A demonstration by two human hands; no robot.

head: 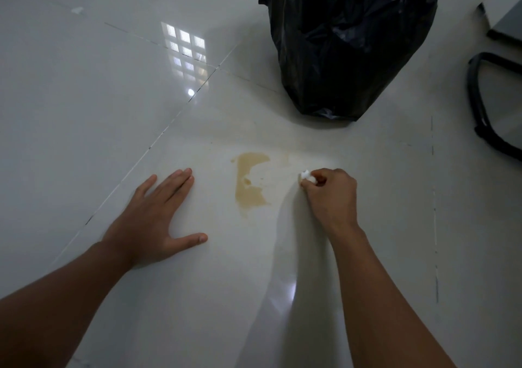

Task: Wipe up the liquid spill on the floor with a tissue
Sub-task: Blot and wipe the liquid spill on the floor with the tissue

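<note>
Head view looks down on a glossy pale tiled floor [84, 113], and the landmark is the spill [250, 181], a tan puddle with a paler, thinner patch cut into its right edge; the left hand [154, 220] lies flat on the tile to the left of the spill, fingers straight and spread, holding nothing, apparently bracing the person's weight; the right hand [330, 195] sits just to the right of the spill, fingers curled round a small white wad of tissue [306, 176], only a corner of which shows past the fingertips; whether the tissue touches the floor I cannot tell; a bin lined with a black bag [347, 42] stands beyond the spill, up and to its right, and part of a dark chair base [485, 107] shows farther right.

Judging by the pale patch, the wiping seems to be in hand, with most of the puddle left; the next move likely calls for bringing the tissue leftward onto the wet area and pressing it down; the wad looks small for the amount of liquid, so a fresh one may be needed.
</note>
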